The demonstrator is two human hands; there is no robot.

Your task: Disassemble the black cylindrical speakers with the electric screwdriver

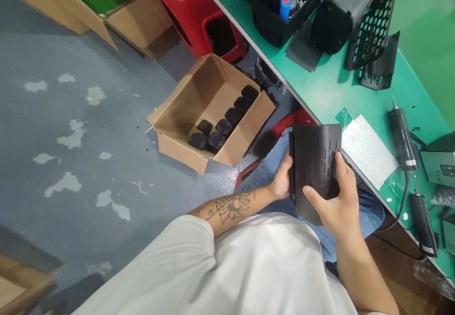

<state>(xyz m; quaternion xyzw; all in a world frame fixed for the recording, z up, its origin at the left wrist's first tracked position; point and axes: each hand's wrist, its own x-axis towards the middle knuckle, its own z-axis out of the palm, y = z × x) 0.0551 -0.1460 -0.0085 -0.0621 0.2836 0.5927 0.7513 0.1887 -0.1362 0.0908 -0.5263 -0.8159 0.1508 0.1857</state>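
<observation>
A curved black plastic panel (pixel 313 163) with rows of slots near its right side is held above the lap, beside the bench edge. My left hand (pixel 283 178) grips its left edge, where a narrow black strip stands out; part of the fingers is hidden behind it. My right hand (pixel 341 201) holds the right side, its thumb on the front face and its fingers around the right edge. On the green bench (pixel 313 85), slotted black panels (pixel 373 35) lie beside a dark cylindrical housing (pixel 332 23).
An open cardboard box (pixel 245 139) with several black parts stands on the floor at the left. Red stools (pixel 199 12) are behind it. Two black electric screwdrivers (pixel 401 135) and a white foam sheet (pixel 369 151) lie on the bench. An open housing (pixel 273 26) shows wires.
</observation>
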